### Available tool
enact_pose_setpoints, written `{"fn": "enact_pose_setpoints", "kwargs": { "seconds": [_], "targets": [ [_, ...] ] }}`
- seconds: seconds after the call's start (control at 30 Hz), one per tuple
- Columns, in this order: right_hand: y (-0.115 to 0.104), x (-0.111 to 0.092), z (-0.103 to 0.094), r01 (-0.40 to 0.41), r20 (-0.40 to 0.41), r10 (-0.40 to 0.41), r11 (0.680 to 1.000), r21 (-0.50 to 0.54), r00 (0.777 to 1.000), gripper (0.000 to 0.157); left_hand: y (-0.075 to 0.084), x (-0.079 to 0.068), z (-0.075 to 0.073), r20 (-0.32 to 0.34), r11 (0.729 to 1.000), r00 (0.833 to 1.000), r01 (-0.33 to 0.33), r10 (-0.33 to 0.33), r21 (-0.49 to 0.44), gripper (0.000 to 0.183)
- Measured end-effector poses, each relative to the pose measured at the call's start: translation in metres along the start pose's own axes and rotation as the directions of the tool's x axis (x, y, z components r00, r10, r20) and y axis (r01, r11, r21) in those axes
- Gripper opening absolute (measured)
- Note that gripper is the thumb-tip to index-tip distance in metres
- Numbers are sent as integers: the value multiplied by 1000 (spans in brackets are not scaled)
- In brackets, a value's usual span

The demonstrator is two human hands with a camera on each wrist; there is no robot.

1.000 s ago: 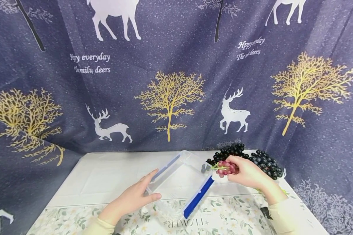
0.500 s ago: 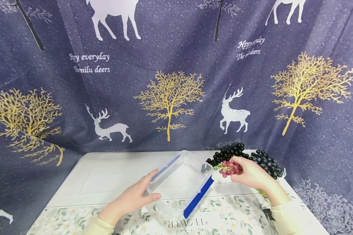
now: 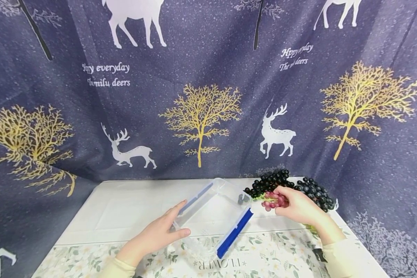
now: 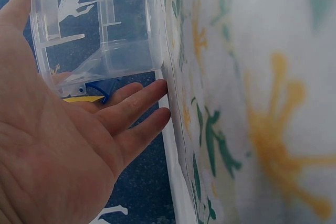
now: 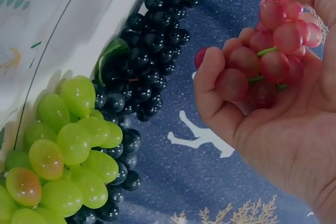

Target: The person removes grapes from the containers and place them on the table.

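Note:
My right hand point(image 3: 297, 206) grips a bunch of red grapes point(image 5: 273, 51), its fingers curled round the berries. In the head view these red grapes sit just right of a clear plastic box point(image 3: 212, 216), in front of black grapes point(image 3: 269, 182). The green stem end points left toward the box's far right corner. My left hand point(image 3: 160, 231) lies along the box's left side, fingers extended and thumb apart. Seen from the left wrist, the palm point(image 4: 68, 145) faces the box wall point(image 4: 105, 51) and the fingers stretch out beneath it.
A second bunch of dark grapes point(image 3: 314, 193) lies at the right back of the table. Green grapes point(image 5: 73, 150) lie nearer, mostly hidden by the right forearm in the head view. The box carries blue side clips point(image 3: 234, 233). A patterned curtain point(image 3: 201, 58) hangs behind.
My right hand and the red grapes have shifted slightly to the right, away from the box. The left hand and the box have stayed in place.

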State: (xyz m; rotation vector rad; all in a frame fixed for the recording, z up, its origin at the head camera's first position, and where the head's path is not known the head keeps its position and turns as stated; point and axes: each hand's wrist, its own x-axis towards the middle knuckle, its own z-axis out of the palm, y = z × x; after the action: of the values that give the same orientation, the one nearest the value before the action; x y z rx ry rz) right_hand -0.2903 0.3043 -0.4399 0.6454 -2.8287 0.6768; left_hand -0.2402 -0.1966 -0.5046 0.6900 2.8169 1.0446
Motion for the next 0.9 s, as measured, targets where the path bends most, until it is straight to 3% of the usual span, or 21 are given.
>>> {"fn": "enact_pose_setpoints", "kwargs": {
  "seconds": [0.9],
  "targets": [
    [19, -8, -4, -58, -11, 58, 998, -37, 998, 31, 4, -1, -1, -15, 1000, 1000, -9, 9, 9, 90]
  ]
}}
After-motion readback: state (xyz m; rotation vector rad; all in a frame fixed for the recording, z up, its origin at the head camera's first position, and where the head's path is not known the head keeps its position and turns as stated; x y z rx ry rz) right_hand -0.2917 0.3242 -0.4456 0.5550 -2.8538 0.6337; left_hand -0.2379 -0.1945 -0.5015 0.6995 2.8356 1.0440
